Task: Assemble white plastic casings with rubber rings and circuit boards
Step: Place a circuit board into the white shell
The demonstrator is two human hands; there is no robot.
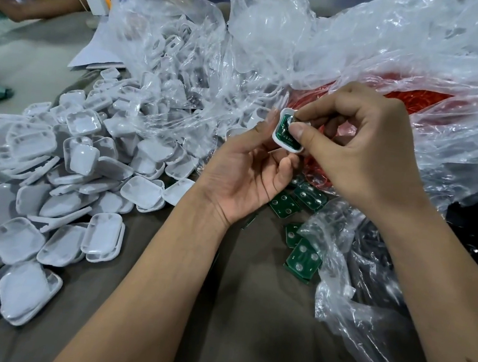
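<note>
While no writing was legible, the left hand (248,164) held a glossy rounded white casing (277,137) as the right hand (360,151) pinched its green circuit board (284,129).

The right hand (360,151) covers the right half of the white casing (281,126), so only part of the green board (284,132) inside it shows. Beside the casing, the red rings (415,100) blur behind crumpled clear plastic (361,46). Left of it, the pile of white casings (57,178) runs off the picture's edge.
</note>
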